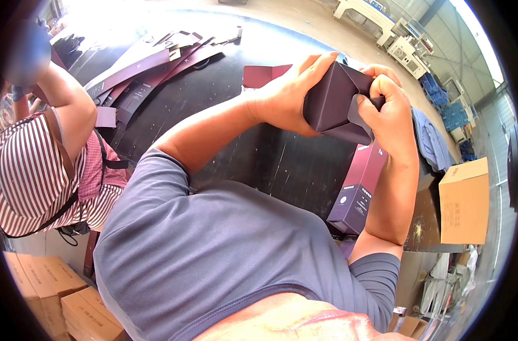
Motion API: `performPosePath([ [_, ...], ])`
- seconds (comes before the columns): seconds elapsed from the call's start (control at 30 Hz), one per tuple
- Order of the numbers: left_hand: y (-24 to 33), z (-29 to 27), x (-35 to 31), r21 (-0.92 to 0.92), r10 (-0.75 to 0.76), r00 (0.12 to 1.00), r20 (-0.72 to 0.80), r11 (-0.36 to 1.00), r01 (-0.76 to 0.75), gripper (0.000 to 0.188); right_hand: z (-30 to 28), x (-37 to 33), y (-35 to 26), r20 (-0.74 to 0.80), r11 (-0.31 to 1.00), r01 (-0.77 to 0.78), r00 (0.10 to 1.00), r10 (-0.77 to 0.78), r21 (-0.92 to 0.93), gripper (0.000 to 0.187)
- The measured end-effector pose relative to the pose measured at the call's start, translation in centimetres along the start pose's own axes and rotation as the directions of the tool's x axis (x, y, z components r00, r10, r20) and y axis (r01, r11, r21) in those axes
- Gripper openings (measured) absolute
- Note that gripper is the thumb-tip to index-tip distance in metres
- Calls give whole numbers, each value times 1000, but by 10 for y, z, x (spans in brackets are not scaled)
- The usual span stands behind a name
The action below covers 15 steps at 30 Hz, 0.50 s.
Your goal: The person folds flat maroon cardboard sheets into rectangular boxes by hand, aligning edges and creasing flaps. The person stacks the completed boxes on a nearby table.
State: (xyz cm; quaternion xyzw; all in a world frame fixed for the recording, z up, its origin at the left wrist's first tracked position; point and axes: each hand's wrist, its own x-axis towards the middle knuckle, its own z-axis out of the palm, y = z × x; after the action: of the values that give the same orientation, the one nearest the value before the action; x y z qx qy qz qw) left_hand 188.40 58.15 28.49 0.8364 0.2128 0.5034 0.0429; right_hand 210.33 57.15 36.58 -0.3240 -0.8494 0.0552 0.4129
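Both hands are on a dark purple folding carton (pixel 330 99), raised over the black table, with its end flaps facing me. My left hand (pixel 296 91) wraps round its left side, thumb along the top edge. My right hand (pixel 388 108) is closed at the right end, its thumb and bent fingers pinching a grey-edged flap (pixel 361 115). Below my right forearm lies another carton (pixel 358 187), maroon fading to purple. Behind my left wrist sits a maroon piece of card (pixel 259 75), partly hidden by the hand.
Flat maroon and purple cartons (pixel 148 77) lie piled at the table's far left. A co-worker in stripes (pixel 34 170) is at my left. Brown boxes (pixel 91 312) stand at lower left, and one open brown box (pixel 463 202) is at right, near folded blue cloth (pixel 431 139).
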Motion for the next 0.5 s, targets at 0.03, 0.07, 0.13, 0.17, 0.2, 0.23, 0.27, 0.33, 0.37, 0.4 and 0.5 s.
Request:
performPosePath([
  [0.03,0,1,0,11,-6,1000,2,1000,6,126,-1,0,0,7,1000,-9,1000,9,-6,29],
  [0.07,0,2,0,21,-13,1000,4,1000,13,126,-3,0,-1,14,1000,-18,1000,18,-12,29],
  [0.13,0,5,-1,15,-27,1000,0,1000,27,126,-4,0,-1,34,999,-37,999,38,-25,29],
  [0.17,1,6,-1,13,-33,999,-1,999,33,126,-4,1,0,35,999,-24,999,25,-38,29],
  [0.2,3,7,0,12,-51,999,8,999,51,127,-5,1,1,35,998,-12,999,14,-54,29],
  [0.23,6,6,1,11,-69,997,17,998,68,128,-6,0,1,36,998,0,999,2,-69,29],
  [0.27,8,6,1,12,-86,996,27,996,86,129,-5,-2,-2,30,996,-3,1000,6,-92,28],
  [0.33,8,6,1,4,-76,997,16,997,76,128,-6,-4,-4,14,990,29,1000,-27,-136,31],
  [0.37,9,6,1,0,-71,997,10,997,71,128,-6,-6,-5,8,986,45,999,-45,-158,32],
  [0.4,10,6,1,7,-66,998,2,998,66,128,-5,-7,-2,-19,977,87,996,-93,-196,31],
  [0.5,12,8,2,17,-32,999,-22,999,32,128,5,-14,11,-96,925,205,964,-247,-318,30],
])
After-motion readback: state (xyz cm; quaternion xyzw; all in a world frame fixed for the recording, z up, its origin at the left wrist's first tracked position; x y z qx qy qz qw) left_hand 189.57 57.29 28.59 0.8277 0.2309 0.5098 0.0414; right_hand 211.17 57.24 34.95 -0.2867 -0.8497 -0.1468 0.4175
